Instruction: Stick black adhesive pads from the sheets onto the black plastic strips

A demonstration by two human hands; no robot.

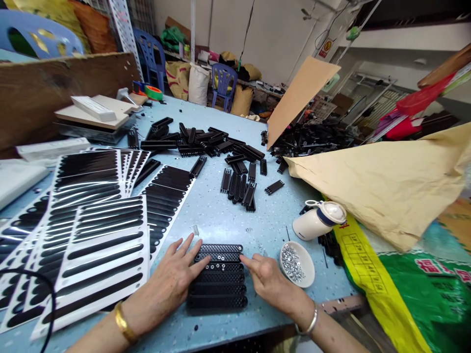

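Note:
Several black perforated plastic strips [217,289] lie side by side in a block near the table's front edge. A few small silver nuts [220,257] rest loose on the upper strips. My left hand [180,269] is open, fingers spread, its fingertips on the left end of the block. At the right end, my right hand [263,272] is closed, with the index fingertip against a strip's end and the other fingers curled under. Whether a nut is in those fingers is hidden. A white bowl [311,267] holding many silver nuts stands just right of my right hand.
Sheets of black adhesive strips [106,255] overlap at the left. Loose black plastic parts [206,142] are piled farther back. A white bottle [318,220] stands behind the bowl. Brown paper [382,181] and a yellow-green sack [390,284] cover the right side.

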